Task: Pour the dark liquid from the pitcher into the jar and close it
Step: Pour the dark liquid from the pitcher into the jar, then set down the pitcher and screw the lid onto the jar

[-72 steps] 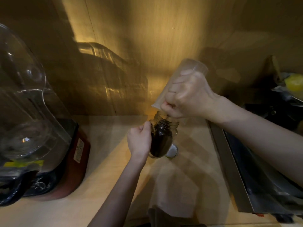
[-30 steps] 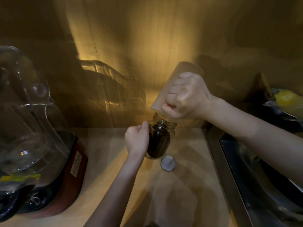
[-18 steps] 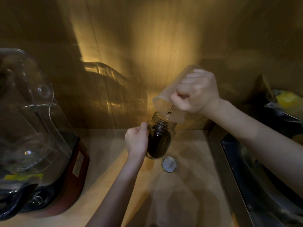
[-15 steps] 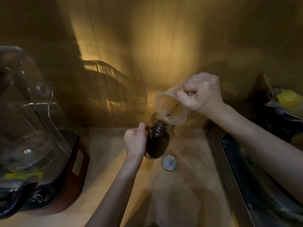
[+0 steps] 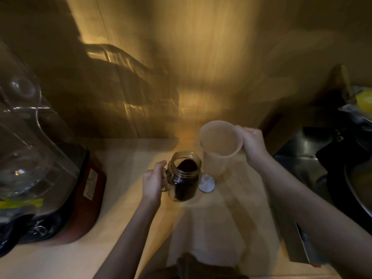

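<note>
Left hand [image 5: 153,183] is clamped on the jar [image 5: 184,177] handle, jar on the counter [image 5: 124,228] nearly full of dark liquid. Right hand [image 5: 251,142] grips the pitcher [image 5: 218,147] just right of it. The lid [image 5: 207,183] sits between them, so setting the pitcher down could knock it or bump the open jar and slosh. Can't tell if the pitcher's totally empty, it's blurry

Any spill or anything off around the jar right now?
Nothing stands out. The jar stands upright on the counter, dark liquid inside, left hand on its handle. The right hand holds the pitcher, which looks empty. The lid lies flat beside the jar. No spill is visible.
</note>
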`<action>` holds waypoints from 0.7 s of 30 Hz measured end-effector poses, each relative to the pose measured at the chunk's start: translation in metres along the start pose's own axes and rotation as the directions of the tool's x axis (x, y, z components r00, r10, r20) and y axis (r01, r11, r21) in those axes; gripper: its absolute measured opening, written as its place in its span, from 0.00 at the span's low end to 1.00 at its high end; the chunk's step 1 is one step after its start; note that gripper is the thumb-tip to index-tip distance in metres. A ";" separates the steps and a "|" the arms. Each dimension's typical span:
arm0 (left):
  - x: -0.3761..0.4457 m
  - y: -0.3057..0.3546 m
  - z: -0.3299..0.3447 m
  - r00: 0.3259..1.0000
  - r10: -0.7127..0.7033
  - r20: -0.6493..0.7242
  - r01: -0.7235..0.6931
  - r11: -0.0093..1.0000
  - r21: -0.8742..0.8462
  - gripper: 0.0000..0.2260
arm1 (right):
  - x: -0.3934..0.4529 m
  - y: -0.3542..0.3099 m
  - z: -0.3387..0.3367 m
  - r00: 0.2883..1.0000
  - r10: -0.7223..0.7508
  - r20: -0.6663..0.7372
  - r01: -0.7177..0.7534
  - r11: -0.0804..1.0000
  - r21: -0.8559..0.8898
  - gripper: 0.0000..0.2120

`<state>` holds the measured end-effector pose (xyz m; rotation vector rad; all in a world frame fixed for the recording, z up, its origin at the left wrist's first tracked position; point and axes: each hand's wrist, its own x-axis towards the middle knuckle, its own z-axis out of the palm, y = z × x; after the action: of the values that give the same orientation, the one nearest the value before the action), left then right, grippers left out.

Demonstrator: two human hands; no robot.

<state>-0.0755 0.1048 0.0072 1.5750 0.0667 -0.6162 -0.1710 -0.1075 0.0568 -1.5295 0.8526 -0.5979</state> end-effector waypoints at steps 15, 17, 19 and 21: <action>0.026 -0.061 -0.008 0.998 -0.052 -0.020 0.053 0.998 0.034 0.20 | 0.029 0.069 0.040 0.910 0.355 -0.212 -0.314 0.927 0.204 0.22; 0.030 -0.070 -0.003 0.996 -0.090 -0.007 0.090 0.995 0.037 0.19 | 0.037 0.078 0.049 0.912 0.356 -0.205 -0.322 0.929 0.182 0.22; 0.035 -0.079 0.001 0.992 -0.124 -0.013 0.125 0.991 0.040 0.18 | 0.044 0.087 0.057 0.913 0.361 -0.192 -0.333 0.929 0.161 0.21; 0.040 -0.086 0.004 0.988 -0.149 -0.037 0.151 0.987 0.048 0.18 | 0.050 0.096 0.062 0.907 0.376 -0.189 -0.353 0.924 0.145 0.19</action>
<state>-0.0773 0.0984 -0.0872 1.6398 0.1975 -0.7137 -0.1091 -0.1105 -0.0517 -1.1787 1.2203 -0.5256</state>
